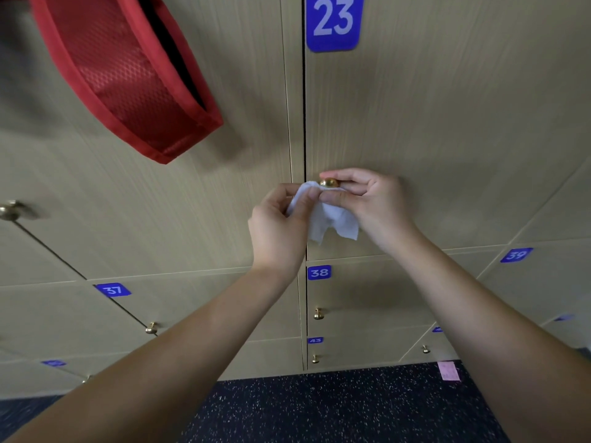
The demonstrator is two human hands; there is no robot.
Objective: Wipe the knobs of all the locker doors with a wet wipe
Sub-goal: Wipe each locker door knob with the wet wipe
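Note:
The brass knob (328, 182) of locker door 23 (447, 123) shows between my fingers at the door's left edge. A white wet wipe (329, 220) hangs under and around it. My left hand (281, 225) pinches the wipe's left edge just beside the knob. My right hand (367, 199) curls round the knob from the right, thumb below and forefinger above, with the wipe pressed under it. Other brass knobs sit on door 38 (318, 313), door 37 (151, 328), door 43 (315, 359) and a door at far left (11, 210).
A red mesh bag (128, 75) hangs over the locker doors at upper left. Below the lowest lockers lies a dark speckled floor (319, 407) with a pink slip (448, 370) on it. Another small knob (425, 349) is low on the right.

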